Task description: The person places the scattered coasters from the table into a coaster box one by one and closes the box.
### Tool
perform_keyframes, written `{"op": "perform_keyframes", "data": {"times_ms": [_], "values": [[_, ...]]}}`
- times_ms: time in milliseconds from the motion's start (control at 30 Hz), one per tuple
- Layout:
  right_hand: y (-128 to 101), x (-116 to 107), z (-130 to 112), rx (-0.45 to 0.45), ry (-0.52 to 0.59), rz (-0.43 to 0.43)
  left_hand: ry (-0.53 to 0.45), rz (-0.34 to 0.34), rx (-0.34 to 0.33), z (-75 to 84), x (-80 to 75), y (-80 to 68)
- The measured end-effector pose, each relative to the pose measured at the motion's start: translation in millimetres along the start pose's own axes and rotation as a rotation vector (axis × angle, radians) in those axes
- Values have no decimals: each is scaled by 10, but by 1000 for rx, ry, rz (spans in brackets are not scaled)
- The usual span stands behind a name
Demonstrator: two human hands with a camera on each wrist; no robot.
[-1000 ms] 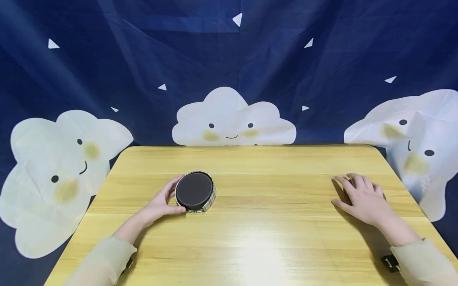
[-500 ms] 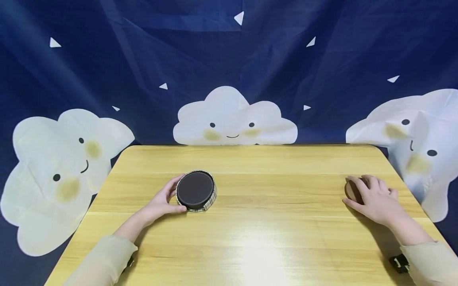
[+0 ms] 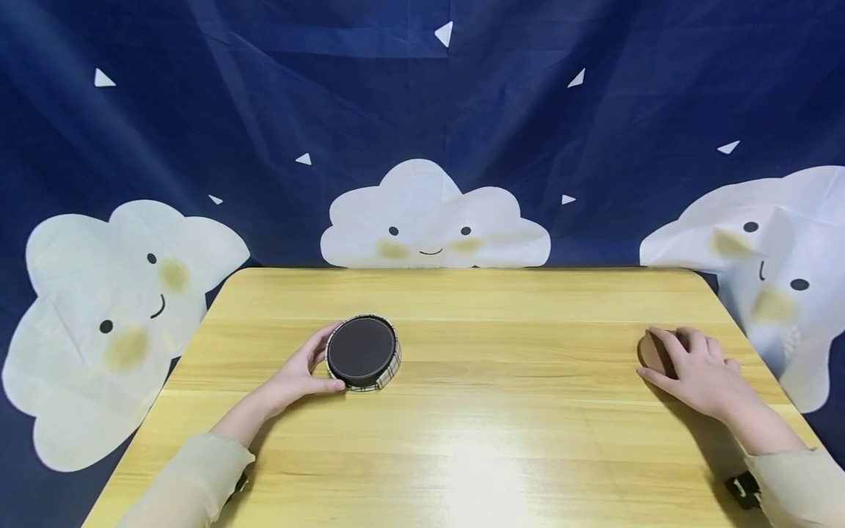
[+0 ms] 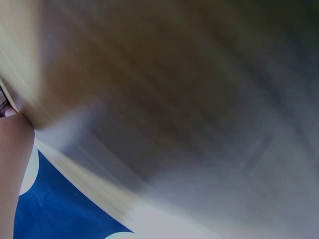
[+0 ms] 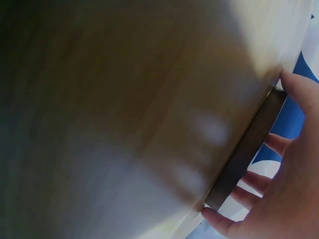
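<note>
While the left hand [image 3: 290, 378] cups the side of the round plaid-edged tin [image 3: 363, 353] left of centre, likely steadying it on the table [image 3: 502, 411], the right hand [image 3: 700, 367] curls over a brown disc [image 3: 650, 350] at far right.

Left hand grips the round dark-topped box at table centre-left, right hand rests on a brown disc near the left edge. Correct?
Not quite: the disc under the right hand lies near the table's right edge, as the head view shows. The left hand does grip the box at centre-left.
</note>
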State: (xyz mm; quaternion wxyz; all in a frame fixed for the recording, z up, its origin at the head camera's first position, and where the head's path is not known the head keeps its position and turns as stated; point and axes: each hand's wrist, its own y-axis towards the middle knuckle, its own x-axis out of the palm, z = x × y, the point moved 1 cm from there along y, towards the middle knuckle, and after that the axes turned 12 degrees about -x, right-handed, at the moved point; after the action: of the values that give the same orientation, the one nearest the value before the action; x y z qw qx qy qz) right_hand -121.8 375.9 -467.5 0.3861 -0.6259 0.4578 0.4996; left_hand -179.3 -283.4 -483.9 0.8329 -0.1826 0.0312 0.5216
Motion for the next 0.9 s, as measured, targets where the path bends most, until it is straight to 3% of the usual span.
{"op": "perform_keyframes", "data": {"times_ms": [667, 900], "values": [[36, -17, 10, -10, -14, 13, 12, 3, 6, 8, 3, -2], [45, -11, 3, -25, -47, 66, 8, 6, 14, 7, 7, -3]]}}
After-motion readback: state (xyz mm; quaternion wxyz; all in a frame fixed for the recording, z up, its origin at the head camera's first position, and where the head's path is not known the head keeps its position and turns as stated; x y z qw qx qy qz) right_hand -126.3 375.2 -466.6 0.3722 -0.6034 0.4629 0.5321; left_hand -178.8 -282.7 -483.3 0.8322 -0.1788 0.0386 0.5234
